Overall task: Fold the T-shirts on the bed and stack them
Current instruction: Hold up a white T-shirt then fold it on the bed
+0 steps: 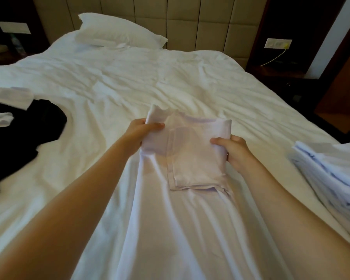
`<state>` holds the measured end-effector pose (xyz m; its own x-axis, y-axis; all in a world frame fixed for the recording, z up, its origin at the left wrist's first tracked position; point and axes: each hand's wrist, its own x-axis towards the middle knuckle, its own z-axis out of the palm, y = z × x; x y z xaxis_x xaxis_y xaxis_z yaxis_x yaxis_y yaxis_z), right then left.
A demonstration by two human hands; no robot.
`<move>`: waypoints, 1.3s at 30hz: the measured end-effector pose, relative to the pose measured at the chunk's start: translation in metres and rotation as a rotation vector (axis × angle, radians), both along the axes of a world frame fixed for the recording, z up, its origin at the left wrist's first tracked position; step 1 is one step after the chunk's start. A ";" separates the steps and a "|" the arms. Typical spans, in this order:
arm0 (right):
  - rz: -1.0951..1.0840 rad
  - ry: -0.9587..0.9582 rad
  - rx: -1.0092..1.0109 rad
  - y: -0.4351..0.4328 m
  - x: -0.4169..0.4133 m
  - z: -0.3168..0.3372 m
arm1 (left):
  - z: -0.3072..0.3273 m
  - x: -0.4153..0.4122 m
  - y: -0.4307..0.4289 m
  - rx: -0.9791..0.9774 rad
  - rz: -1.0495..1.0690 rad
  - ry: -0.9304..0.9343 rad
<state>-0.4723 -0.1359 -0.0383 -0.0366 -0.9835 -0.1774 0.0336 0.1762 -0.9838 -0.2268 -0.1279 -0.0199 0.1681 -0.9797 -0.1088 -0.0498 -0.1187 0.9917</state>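
Closest in: white T-shirt (192,162) laid lengthwise on the bed (150,77), with its far end folded over and raised off the sheet. Pinched at the fold's left edge by left hand (144,130), thumb on top and fingers curled under the cloth. Clamped at the right edge by right hand (233,150), thumb over and fingers wrapped beneath. At right, near the bed edge: stack of folded white T-shirts (327,170), apart from the held one. At left: black garment (28,128) crumpled on the sheet, white folded pieces (10,97) overlapping its far side, type unclear. Further back: white pillow (119,31) against padded headboard (190,21). Far right: wall socket (278,43) with yellow cable (275,57) plugged in.
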 end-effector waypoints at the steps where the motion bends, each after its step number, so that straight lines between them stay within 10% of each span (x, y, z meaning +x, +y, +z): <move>1: 0.007 0.006 -0.039 0.012 -0.002 0.007 | 0.005 0.001 0.013 -0.024 -0.002 0.017; 6: 0.084 0.042 -0.209 0.074 -0.016 0.022 | 0.013 0.013 0.084 -0.146 -0.161 0.022; 15: 0.416 0.569 -0.168 0.154 -0.046 -0.030 | -0.024 0.021 0.162 0.031 -0.686 -0.710; 19: 0.328 0.492 -0.132 0.154 -0.045 -0.023 | -0.011 0.031 0.171 0.168 -0.755 -0.554; 23: -0.211 0.253 0.106 0.130 -0.043 -0.022 | -0.013 0.029 0.156 0.127 -0.299 -0.443; 29: 0.251 0.218 0.496 0.133 -0.033 -0.022 | -0.031 0.014 0.149 0.569 -0.177 -0.076; 39: 0.017 0.264 0.178 0.098 -0.019 -0.011 | -0.016 -0.006 0.094 0.235 -0.026 -0.094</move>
